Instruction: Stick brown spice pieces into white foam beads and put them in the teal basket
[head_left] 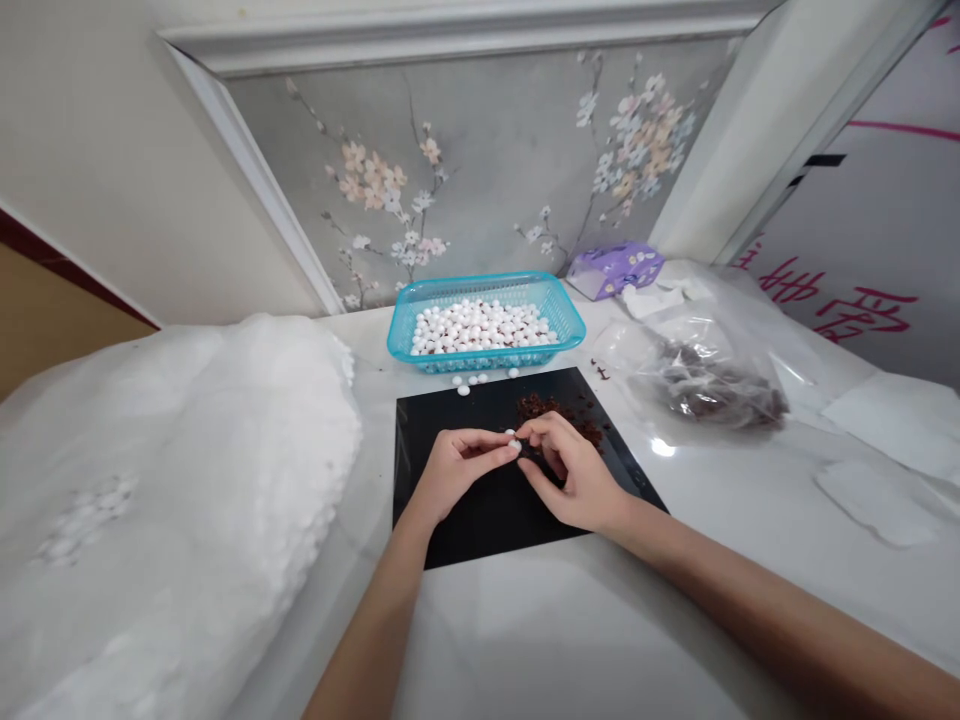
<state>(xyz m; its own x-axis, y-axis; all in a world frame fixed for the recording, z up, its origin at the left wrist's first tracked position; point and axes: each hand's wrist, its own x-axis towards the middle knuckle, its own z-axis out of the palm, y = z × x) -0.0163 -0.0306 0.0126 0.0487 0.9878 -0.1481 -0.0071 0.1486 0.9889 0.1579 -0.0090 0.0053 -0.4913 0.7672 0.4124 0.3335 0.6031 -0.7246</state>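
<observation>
My left hand [454, 468] and my right hand [570, 470] meet over a black mat [480, 515] on the white table. Both pinch one small white bead [513, 439] between their fingertips. A small heap of dark red-brown bits [551, 410] lies on the mat just beyond my right hand. Behind the mat stands a turquoise plastic basket [405, 335] filled with several white beads. A few loose white beads [463, 385] lie on the table in front of the basket.
A big clear bag of white pieces [172, 500] covers the left side. At the right lies a clear bag with dark brown bits [709, 390]. A purple tissue pack [615, 268] sits by the wall. White paper sheets [874, 495] lie far right.
</observation>
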